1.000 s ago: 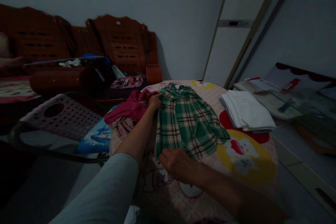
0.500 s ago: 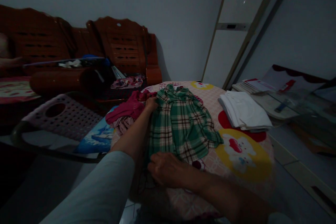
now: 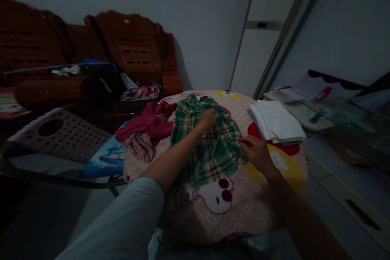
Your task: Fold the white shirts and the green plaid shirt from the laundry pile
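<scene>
The wooden bench [image 3: 131, 44] stood behind and to the left of the shirt, with the woven chair [image 3: 76, 136] nearer, also to its left. The blue cushion [image 3: 106, 156] lay between chair and table [image 3: 243, 203]. On the table, just left of the shirt, was a heap of pink clothes [image 3: 149, 124]. The green plaid shirt [image 3: 201, 150] lay spread on the table, somewhat rumpled. The left hand [image 3: 208, 119] rested on the shirt's upper part, its fingers curled in; whether they gripped cloth could not be told. The right hand [image 3: 257, 153] had its thumb and fingertips nearly closed, pinching the shirt's right edge. Right of the shirt lay folded white clothes [image 3: 277, 122], and beyond them, papers [image 3: 289, 94].
</scene>
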Action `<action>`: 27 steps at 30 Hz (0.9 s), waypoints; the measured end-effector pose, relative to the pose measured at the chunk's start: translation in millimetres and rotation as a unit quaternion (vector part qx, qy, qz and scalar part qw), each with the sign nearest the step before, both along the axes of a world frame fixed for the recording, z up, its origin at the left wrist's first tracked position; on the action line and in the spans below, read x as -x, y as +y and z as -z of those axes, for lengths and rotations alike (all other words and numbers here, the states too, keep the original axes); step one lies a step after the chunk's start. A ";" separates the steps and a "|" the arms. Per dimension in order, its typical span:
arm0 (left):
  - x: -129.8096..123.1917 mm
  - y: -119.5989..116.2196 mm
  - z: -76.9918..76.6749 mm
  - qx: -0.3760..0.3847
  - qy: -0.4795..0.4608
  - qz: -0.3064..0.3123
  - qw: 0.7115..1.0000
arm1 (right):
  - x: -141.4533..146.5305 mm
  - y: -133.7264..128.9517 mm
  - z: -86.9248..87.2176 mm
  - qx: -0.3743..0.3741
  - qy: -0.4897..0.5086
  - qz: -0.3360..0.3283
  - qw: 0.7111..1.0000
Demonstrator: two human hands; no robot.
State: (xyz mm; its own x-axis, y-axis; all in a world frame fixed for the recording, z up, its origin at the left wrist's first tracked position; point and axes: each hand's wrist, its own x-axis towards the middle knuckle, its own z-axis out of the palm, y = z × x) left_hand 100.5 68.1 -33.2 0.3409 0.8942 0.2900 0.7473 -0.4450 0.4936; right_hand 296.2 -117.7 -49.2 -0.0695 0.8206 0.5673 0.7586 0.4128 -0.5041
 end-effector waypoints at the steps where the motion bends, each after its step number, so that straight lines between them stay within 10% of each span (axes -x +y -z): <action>1: -6.6 -8.1 10.7 0.006 -0.006 0.010 1.000 | -8.6 -4.1 3.8 0.005 -0.005 -0.010 1.000; 9: -5.7 -18.5 64.0 -0.031 -0.042 0.073 0.996 | -22.6 -16.4 46.8 0.020 -0.045 0.003 0.999; 18: -5.3 -18.5 61.8 -0.034 -0.054 0.089 0.994 | -46.4 -18.6 33.8 0.072 0.052 0.282 0.955; 27: -4.9 -23.3 57.7 -0.040 -0.036 0.140 0.989 | -44.2 -32.8 31.0 0.163 -0.107 0.427 0.883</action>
